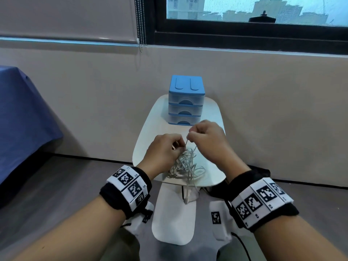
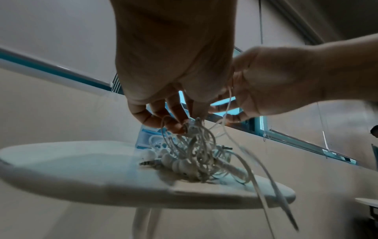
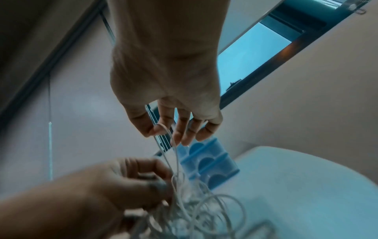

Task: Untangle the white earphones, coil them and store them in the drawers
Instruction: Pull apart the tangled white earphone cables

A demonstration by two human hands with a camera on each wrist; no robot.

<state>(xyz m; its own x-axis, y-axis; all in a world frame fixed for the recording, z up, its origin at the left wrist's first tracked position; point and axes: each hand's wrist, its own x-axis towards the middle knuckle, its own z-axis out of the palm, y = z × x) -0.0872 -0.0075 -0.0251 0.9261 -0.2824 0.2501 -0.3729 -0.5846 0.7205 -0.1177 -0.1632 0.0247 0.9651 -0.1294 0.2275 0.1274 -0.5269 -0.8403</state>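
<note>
A tangled heap of white earphones [image 1: 185, 165] [image 2: 196, 155] [image 3: 196, 210] lies on the near part of a small white table [image 1: 160, 125]. My left hand [image 1: 165, 149] [image 2: 178, 122] pinches strands at the top of the tangle. Slightly higher and to the right, my right hand [image 1: 203, 138] [image 3: 171, 134] pinches a loop of cord and holds it lifted. A cord end hangs over the table's front edge. The blue drawer unit [image 1: 186, 102] [image 3: 208, 161], three clear drawers all closed, stands at the table's far end behind my hands.
A beige wall and a window [image 1: 244, 8] rise behind the table. A blue-covered surface [image 1: 22, 113] stands to the left. The table's white base [image 1: 173, 215] sits on the grey floor between my feet in white socks. A bead chain [image 1: 141, 21] hangs by the window.
</note>
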